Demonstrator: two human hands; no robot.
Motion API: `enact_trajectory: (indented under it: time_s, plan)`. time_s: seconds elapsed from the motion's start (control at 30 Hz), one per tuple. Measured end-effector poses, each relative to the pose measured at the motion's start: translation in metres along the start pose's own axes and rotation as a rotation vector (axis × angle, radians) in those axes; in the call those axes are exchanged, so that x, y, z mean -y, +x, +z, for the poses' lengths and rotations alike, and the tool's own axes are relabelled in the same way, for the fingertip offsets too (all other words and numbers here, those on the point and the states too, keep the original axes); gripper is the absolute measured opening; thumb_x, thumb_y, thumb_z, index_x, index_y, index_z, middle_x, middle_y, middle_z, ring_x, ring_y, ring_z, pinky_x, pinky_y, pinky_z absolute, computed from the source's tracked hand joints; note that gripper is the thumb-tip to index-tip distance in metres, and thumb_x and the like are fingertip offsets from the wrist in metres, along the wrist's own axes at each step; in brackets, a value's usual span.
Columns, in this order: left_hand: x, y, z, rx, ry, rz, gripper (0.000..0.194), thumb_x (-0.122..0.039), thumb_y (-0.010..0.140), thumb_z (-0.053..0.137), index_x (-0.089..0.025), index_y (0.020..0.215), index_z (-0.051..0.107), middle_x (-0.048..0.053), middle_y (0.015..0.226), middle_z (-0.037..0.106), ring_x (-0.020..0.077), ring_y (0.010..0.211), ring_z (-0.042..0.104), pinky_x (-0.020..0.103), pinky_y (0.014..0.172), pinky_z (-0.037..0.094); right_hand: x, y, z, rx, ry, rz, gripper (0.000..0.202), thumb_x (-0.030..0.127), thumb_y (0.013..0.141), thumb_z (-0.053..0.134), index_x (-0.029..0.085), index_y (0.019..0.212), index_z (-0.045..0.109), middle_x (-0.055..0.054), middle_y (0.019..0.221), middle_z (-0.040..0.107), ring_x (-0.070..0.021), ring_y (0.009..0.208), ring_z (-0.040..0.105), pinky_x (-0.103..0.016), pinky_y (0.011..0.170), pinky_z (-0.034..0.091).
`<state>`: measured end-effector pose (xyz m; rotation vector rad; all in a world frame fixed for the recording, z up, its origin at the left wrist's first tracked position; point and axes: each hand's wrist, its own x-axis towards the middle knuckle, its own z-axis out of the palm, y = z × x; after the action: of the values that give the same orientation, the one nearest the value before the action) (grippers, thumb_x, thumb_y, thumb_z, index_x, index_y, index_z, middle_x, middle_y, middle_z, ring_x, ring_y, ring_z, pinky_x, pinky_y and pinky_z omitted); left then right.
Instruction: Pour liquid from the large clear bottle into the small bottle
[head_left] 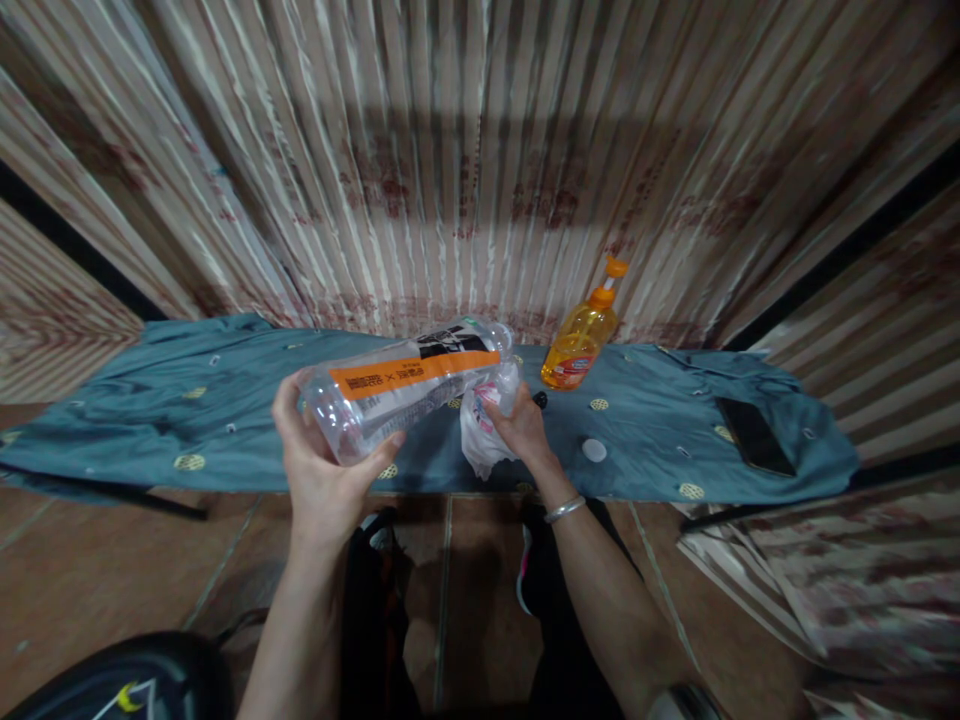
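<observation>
My left hand (322,480) is wrapped round the base of a large clear plastic bottle (405,385) with an orange, black and white label. The bottle lies tilted in the air, its neck pointing right and slightly up. My right hand (521,425) grips a crumpled white plastic bag (482,430) with pink print, close by the bottle's neck. Whether the bag touches the neck I cannot tell. Right of my hands, an orange pump bottle (579,345) with yellow liquid stands on the cloth. A small black item (540,399) shows beside my right fingers.
A dark teal cloth (247,400) covers the long narrow surface. On its right side are a white round disc (594,450) and a black phone (754,436). Striped curtains (480,150) hang behind, with dark poles at both sides. A black object (150,680) sits at lower left.
</observation>
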<state>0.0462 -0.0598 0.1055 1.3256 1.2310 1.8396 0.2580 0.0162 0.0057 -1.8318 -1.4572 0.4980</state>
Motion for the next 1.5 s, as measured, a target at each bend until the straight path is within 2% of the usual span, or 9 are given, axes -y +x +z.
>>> enact_trajectory:
  time_s: [0.27,0.47,0.83,1.07,1.3,1.5]
  plan:
    - [0.0071,0.0020,-0.0026,-0.003,0.013,0.066,0.094,-0.024,0.046,0.092,-0.021,0.125,0.041,0.010,0.116,0.061,0.0285,0.106,0.066,0.046,0.091,0.059,-0.0025,0.0005,0.0017,-0.002,0.019,-0.008,0.041,0.042,0.083,0.069,0.018,0.111,0.052,-0.012,0.103,0.074,-0.0294,0.098,0.073,-0.034,0.081,0.055]
    - [0.0071,0.0013,-0.0025,0.003,0.027,0.083,0.093,-0.025,0.047,0.091,-0.021,0.125,0.041,0.010,0.118,0.061,0.0288,0.107,0.066,0.045,0.091,0.059,-0.0023,0.0008,0.0014,-0.006,0.035,-0.007,0.042,0.040,0.082,0.069,0.017,0.113,0.052,-0.013,0.103,0.073,-0.0305,0.098,0.073,-0.037,0.083,0.055]
    - [0.0073,0.0009,-0.0022,0.012,0.032,0.127,0.089,-0.023,0.050,0.090,-0.022,0.125,0.042,0.009,0.114,0.063,0.0249,0.101,0.068,0.039,0.084,0.060,-0.0046,0.0014,0.0038,-0.022,0.027,-0.012,0.040,0.040,0.081,0.070,0.019,0.109,0.052,-0.012,0.101,0.074,-0.0297,0.096,0.073,-0.035,0.081,0.055]
    - [0.0066,0.0008,-0.0030,0.022,0.069,0.137,0.089,-0.024,0.050,0.090,-0.022,0.126,0.042,0.009,0.117,0.061,0.0257,0.106,0.066,0.040,0.087,0.060,-0.0048,0.0018,0.0036,-0.021,0.034,-0.028,0.042,0.040,0.081,0.070,0.017,0.111,0.051,-0.015,0.104,0.073,-0.0311,0.099,0.072,-0.036,0.083,0.055]
    - [0.0070,0.0005,-0.0025,0.025,0.063,0.125,0.092,-0.025,0.050,0.090,-0.021,0.127,0.040,0.011,0.118,0.060,0.0274,0.105,0.066,0.041,0.086,0.060,-0.0060,0.0016,0.0046,-0.030,0.039,-0.033,0.039,0.039,0.081,0.069,0.018,0.109,0.051,-0.012,0.102,0.074,-0.0294,0.096,0.073,-0.035,0.081,0.055]
    - [0.0060,0.0002,-0.0021,0.026,0.076,0.125,0.092,-0.028,0.050,0.091,-0.022,0.127,0.041,0.009,0.119,0.059,0.0275,0.108,0.065,0.044,0.093,0.057,-0.0041,0.0013,0.0032,-0.021,0.029,-0.019,0.038,0.039,0.082,0.069,0.018,0.109,0.051,-0.012,0.102,0.074,-0.0290,0.097,0.073,-0.035,0.082,0.055]
